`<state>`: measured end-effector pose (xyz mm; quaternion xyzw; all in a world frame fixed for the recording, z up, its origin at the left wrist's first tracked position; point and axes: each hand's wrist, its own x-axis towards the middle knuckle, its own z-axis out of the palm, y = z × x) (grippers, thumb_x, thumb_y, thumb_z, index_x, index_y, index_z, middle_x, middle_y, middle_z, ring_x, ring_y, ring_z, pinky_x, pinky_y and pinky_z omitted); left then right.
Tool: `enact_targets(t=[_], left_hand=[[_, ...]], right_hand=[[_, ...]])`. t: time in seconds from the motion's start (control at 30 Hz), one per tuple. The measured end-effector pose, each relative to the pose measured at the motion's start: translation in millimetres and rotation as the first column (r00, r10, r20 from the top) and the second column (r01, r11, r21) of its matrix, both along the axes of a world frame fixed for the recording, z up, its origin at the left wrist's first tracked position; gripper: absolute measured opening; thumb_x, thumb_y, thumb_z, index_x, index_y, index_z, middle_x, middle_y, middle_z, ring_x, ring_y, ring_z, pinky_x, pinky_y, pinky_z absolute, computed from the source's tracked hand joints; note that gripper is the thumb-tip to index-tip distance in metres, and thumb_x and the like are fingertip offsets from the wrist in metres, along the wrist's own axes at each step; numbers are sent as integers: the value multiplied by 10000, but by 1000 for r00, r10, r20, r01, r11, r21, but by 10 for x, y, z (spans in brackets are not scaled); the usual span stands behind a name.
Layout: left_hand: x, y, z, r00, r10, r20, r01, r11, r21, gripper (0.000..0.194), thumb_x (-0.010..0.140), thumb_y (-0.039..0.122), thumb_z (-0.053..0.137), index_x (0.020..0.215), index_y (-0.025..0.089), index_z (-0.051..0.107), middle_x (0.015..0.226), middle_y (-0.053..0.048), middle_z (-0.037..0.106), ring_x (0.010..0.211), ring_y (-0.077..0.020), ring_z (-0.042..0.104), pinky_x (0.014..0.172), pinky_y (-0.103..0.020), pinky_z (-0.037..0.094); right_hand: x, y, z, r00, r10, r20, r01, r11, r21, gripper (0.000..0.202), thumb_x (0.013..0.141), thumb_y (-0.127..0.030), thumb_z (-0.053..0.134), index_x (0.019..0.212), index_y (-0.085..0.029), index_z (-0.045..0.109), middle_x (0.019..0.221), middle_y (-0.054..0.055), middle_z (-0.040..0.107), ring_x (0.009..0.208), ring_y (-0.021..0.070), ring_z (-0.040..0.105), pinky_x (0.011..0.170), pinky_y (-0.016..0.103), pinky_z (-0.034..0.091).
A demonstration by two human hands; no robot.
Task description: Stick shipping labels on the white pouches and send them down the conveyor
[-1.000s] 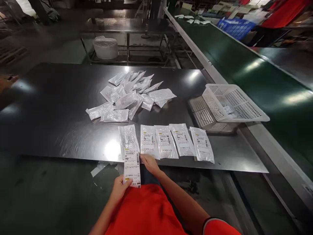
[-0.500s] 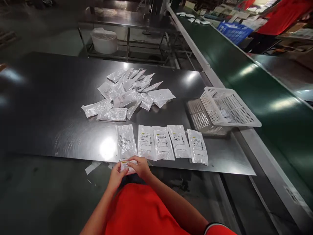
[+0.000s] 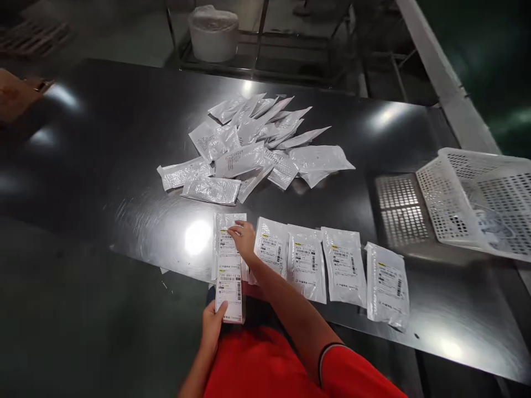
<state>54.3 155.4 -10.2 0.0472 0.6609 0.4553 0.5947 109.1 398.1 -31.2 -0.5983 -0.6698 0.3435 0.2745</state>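
Note:
My left hand (image 3: 212,323) grips a small stack of printed white labels (image 3: 230,296) at the table's front edge, thumb on top. Just above the stack, a single printed label (image 3: 229,251) lies over the leftmost white packet (image 3: 217,221). The bent fingers of my right hand (image 3: 245,239) are closed at that label's upper part. To the right, several labelled white packets (image 3: 306,262) lie in a row, the nearest partly hidden by my right forearm. Farther back rests a loose pile of white packets (image 3: 249,143), without such labels on the sides I can make out.
A white perforated basket (image 3: 452,204) stands at the right side of the shiny metal table (image 3: 136,127). Beyond the table's far edge is a white tub (image 3: 213,34) on a rack. A conveyor frame (image 3: 452,72) runs along the right.
My right hand has moved up from the label stack to the leftmost packet, where a label now lies. My left hand keeps the stack. The view has shifted left and closer.

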Motion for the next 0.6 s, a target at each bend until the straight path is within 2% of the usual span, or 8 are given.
enact_targets(t=[0.1,0.17,0.23,0.3,0.4,0.47,0.53,0.6], left_hand=[[-13,-250,-67,989,-139,-53,138,990,-30,616,601,668,724,838,100,748,819,-130,783,740,-279,711,701,-377,557],[-14,-454,-55,952,-298,-73,294,954,-65,646,564,705,718,798,104,765,798,-138,786,738,-311,716,689,-397,561],[-19,-662,5,921,-378,-100,370,925,-87,658,560,721,705,811,118,780,845,-143,790,810,-346,722,733,-414,565],[-51,-825,99,927,-356,-120,343,932,-114,680,601,728,670,890,122,782,953,-150,783,920,-365,711,795,-415,564],[-156,-907,259,945,-300,-126,275,944,-183,722,597,745,655,928,115,776,1046,-167,760,1001,-387,687,794,-400,575],[-240,-858,349,946,-280,-165,243,946,-213,730,550,755,675,883,113,779,1034,-177,762,1005,-398,684,786,-397,580],[-311,-772,414,943,-255,-215,210,954,-212,746,506,757,695,857,104,778,1009,-188,765,1000,-402,685,814,-405,574],[-372,-706,455,940,-238,-243,193,962,-194,755,499,752,701,863,95,773,998,-194,766,996,-400,687,834,-413,568]], right_hand=[[-78,-17,-66,997,0,83,-3,1000,30,246,893,-381,563,817,-241,750,1117,60,666,1129,257,516,1011,478,342],[-108,-100,-88,982,-16,186,1,997,76,298,936,-391,488,1016,-229,725,1191,87,646,1145,264,516,1025,495,319],[-134,-224,-103,948,6,318,-50,990,129,409,966,-382,411,1279,-191,592,1341,136,563,1233,290,471,1056,524,283],[-161,-367,-122,884,149,444,-241,957,159,519,975,-386,362,1425,-138,428,1479,169,420,1360,314,351,1109,551,211],[-190,-515,-157,710,423,563,-576,809,119,659,959,-468,357,1478,-65,314,1560,173,258,1455,315,173,1176,530,110],[-190,-512,-175,632,512,582,-671,737,80,716,950,-509,346,1498,-57,259,1577,160,210,1468,306,130,1193,517,87],[-175,-447,-180,623,545,561,-686,725,58,677,962,-480,318,1512,-93,236,1588,122,195,1474,284,114,1201,509,87],[-149,-397,-171,706,481,520,-588,807,51,606,978,-389,285,1515,-110,234,1588,104,208,1475,257,126,1203,480,125]])
